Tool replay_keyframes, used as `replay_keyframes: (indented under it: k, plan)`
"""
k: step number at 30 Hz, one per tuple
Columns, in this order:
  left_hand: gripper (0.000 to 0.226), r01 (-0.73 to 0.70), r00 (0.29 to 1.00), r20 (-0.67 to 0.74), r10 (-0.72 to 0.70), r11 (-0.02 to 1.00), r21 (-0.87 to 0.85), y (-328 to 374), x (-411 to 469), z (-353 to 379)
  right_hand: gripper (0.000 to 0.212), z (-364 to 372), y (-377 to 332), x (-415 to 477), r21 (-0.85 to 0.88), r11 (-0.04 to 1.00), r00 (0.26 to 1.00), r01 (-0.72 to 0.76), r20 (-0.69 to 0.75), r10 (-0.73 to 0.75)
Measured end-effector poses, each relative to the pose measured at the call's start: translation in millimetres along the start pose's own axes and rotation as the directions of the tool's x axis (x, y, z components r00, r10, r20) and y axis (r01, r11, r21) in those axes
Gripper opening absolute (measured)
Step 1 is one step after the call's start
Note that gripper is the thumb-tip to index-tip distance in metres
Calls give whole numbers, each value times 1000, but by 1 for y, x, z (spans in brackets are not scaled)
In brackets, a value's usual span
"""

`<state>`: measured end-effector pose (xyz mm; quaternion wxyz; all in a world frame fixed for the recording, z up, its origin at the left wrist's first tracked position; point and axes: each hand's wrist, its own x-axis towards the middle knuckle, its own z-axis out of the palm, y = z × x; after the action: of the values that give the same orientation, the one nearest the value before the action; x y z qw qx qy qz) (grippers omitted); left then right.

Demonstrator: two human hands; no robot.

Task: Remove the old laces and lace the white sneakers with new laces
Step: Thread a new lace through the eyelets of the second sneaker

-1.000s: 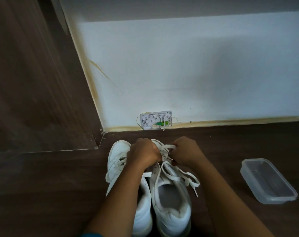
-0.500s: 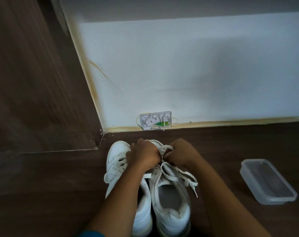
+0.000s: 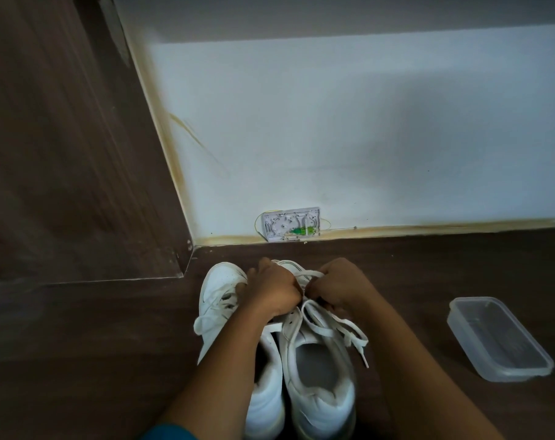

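While hands (image 3: 274,292) (image 3: 339,287) pinch laces (image 3: 333,325), clear tub (image 3: 498,338) sits apart.

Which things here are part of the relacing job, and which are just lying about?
Job: the sneaker being handled, its lace, pinched by the left hand and the right hand, and the second sneaker beside it.
Lying about: clear plastic container, open wall box.

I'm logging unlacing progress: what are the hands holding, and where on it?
Both the left hand and the right hand grip the lace of the sneaker on the right, at its crossings near the toe end.
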<state>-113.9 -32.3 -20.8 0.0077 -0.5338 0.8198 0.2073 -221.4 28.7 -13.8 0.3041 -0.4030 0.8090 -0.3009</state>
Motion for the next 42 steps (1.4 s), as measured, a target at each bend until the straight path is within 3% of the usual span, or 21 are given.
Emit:
replay_keyframes:
  k: [2,4,5,9,12,16,17,19,23,25,27,30,32,35,37,38,40,42]
  plan:
    - [28,4,999,32,0,995,-96,1,1,-4,10,-1,-1,-1,-30,999,1000,17,-1,-17]
    - [9,-4,998,56,24,943,-332,1,-3,-12,18,-3,-1,-1,-54,998,1000,22,-12,-23]
    - [19,-19,996,70,57,888,-460,2,-7,-18,17,-4,0,-1,-54,998,1000,21,-19,-22]
    - [23,-12,997,28,66,535,-845,3,-32,-52,11,-5,2,-2,-8,1000,999,20,-37,-20]
    - [24,-115,987,-55,151,421,-900,2,-50,-81,14,-6,4,-5,70,998,1000,9,-6,-9]
    - [6,-32,936,-45,349,-41,-999,4,-68,-102,16,-13,0,-15,236,972,997,11,67,-28]
    - [5,-27,931,-59,361,-92,-995,6,-67,-101,17,-16,-3,-19,274,961,991,29,118,-63]
    - [7,-55,931,-88,354,-102,-993,9,-65,-97,12,-19,-12,-25,215,968,969,128,181,-168]
    - [5,-136,941,-145,304,-53,-989,10,-55,-89,9,-11,-20,-25,-218,916,942,336,67,-329]
    - [7,-174,970,-148,194,124,-977,2,-44,-81,11,-10,-23,-25,-200,896,913,397,-13,-407]
    - [13,-134,989,-98,109,406,-904,-8,-33,-67,10,-16,-27,-26,-51,889,884,455,-96,-458]
    - [32,-113,977,59,205,730,-674,-15,-27,-42,36,-22,-36,-29,106,865,860,491,-218,-461]
    - [27,-155,959,110,262,806,-571,-9,-27,-33,43,-23,-45,-35,204,823,839,530,-268,-474]
    - [24,-184,969,27,246,790,-585,0,-26,-34,37,-27,-51,-37,314,767,825,560,-296,-482]
    - [28,-176,977,-40,209,686,-706,1,-26,-41,11,-34,-45,-33,372,770,855,518,-190,-483]
    - [30,-170,978,-58,202,601,-781,1,-27,-45,10,-37,-40,-30,375,800,881,468,-130,-455]
    - [35,-202,967,-101,234,462,-863,-1,-31,-53,24,-39,-26,-24,192,897,917,398,-39,-398]
    - [42,-253,949,-165,269,337,-907,0,-35,-62,19,-33,-20,-24,-109,912,918,396,37,-395]
